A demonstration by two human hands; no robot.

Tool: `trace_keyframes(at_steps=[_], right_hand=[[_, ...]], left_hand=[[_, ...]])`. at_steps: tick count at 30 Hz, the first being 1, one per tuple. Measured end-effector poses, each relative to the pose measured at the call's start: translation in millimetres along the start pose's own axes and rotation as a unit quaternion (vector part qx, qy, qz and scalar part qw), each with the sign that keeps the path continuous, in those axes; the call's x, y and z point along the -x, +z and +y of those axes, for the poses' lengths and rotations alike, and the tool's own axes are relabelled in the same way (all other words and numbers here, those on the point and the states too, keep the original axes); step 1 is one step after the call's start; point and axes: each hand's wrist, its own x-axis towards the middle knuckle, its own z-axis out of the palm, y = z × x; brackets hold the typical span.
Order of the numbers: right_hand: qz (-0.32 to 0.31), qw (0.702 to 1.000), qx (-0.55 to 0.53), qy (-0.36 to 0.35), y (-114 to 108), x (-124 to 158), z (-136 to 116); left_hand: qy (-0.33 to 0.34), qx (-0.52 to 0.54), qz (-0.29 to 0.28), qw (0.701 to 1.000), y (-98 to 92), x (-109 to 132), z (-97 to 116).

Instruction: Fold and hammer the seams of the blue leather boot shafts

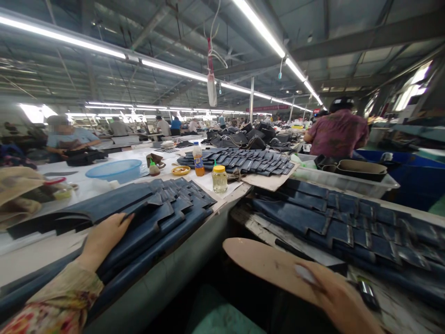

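My left hand (107, 239) rests on the near pile of dark blue leather pieces (167, 211). Its thumb and fingers close on the edge of one blue leather piece (142, 208), whose corner is slightly raised. My right hand (333, 292), partly blurred, is over a long tan board with a rounded end (260, 260). A small whitish piece (306, 273) is in its fingers, lying against the board; its exact kind is unclear. To the right, a second bench carries more overlapped blue leather pieces (347, 222).
Farther back stand a yellow-lidded jar (219, 180), a drink bottle (198, 160), a blue basin (114, 169) and another leather stack (243, 160). A dark gap separates the two benches. A white bin (347, 178) stands right, near a co-worker in a purple shirt (339, 132).
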Motion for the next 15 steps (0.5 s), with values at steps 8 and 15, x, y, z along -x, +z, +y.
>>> trace_keyframes(at_steps=[8, 15], right_hand=[[-0.215, 0.945, -0.093, -0.230, 140.3, -140.0, -167.1], [-0.253, 0.925, -0.044, -0.278, 204.5, -184.9, -247.3]], left_hand=[[0.015, 0.026, -0.039, 0.999, 9.0, 2.2, -7.2], [0.010, 0.033, -0.040, 0.999, 12.2, 2.1, -7.8]])
